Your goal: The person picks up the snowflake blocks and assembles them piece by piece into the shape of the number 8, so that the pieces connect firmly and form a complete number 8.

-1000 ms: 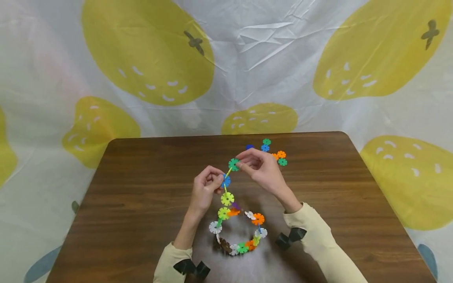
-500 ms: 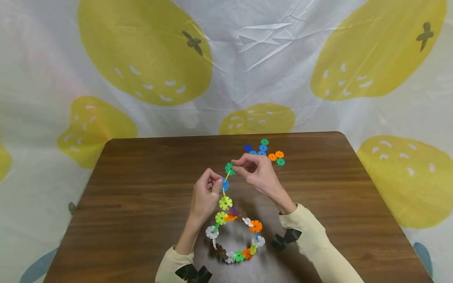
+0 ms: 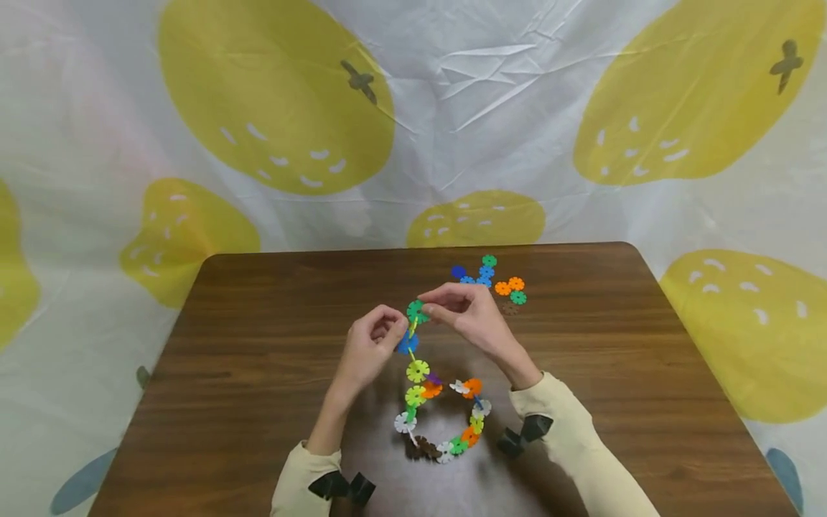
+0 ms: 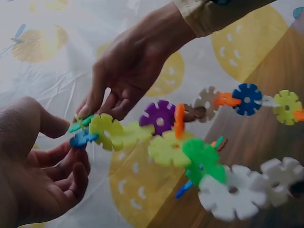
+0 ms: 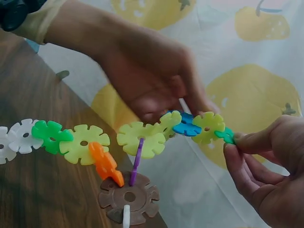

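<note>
A chain of colourful notched plastic snowflake discs (image 3: 418, 371) hangs between my hands, its lower part curving into a ring near the table. At its upper end my right hand (image 3: 477, 321) pinches a green disc (image 5: 226, 135) between thumb and fingers. Just beneath are a yellow disc (image 5: 208, 127) and a blue disc (image 3: 408, 344). My left hand (image 3: 370, 348) holds the chain there with thumb and curled fingers, which partly hide the contact. Further down, the right wrist view shows an orange disc (image 5: 105, 163), a purple disc (image 5: 137, 162) and a brown disc (image 5: 129, 197).
Loose snowflake discs lie at the back of the brown wooden table (image 3: 278, 301): a dark blue one (image 3: 458, 272), orange ones (image 3: 509, 286) and a green one (image 3: 518, 297) among them. A fruit-patterned cloth (image 3: 362, 143) hangs behind the table.
My right hand has drawn the green disc slightly left and down, closer to the blue disc. My left hand has shifted on the chain, showing more of the blue disc. The hanging ring swings a little.
</note>
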Available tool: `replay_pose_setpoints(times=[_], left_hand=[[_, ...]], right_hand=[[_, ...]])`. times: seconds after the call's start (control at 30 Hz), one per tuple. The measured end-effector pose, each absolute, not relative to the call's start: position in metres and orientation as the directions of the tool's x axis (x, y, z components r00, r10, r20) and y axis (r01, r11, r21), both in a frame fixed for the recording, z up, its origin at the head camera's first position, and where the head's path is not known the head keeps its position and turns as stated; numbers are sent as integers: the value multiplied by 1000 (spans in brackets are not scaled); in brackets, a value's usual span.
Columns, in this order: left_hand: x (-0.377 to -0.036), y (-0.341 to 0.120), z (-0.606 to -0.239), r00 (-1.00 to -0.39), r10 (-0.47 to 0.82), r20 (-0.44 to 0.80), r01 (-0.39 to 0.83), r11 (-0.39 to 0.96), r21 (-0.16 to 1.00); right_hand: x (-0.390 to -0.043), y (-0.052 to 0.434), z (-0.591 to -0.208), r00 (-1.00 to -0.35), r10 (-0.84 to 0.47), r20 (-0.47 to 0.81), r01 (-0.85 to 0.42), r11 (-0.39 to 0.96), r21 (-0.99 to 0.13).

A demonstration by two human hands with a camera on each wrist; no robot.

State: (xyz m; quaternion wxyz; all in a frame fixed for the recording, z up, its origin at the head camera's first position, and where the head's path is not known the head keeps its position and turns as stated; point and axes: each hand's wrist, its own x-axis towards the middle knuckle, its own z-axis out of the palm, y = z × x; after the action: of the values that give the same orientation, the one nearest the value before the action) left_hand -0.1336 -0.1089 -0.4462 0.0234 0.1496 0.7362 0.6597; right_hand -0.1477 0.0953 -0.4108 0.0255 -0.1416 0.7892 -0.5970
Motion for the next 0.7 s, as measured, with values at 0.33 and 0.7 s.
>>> replay_pose_setpoints(times=[0.33, 0.7], left_hand=[[-144, -100, -431, -971, 139, 193, 209, 108, 972], [-142, -103, -434, -992, 27, 123, 124, 56, 991]], right_hand=[[-148, 88, -411, -966, -212, 148, -195, 224, -955], [-157, 125, -433, -993, -70, 91, -110, 361, -926]])
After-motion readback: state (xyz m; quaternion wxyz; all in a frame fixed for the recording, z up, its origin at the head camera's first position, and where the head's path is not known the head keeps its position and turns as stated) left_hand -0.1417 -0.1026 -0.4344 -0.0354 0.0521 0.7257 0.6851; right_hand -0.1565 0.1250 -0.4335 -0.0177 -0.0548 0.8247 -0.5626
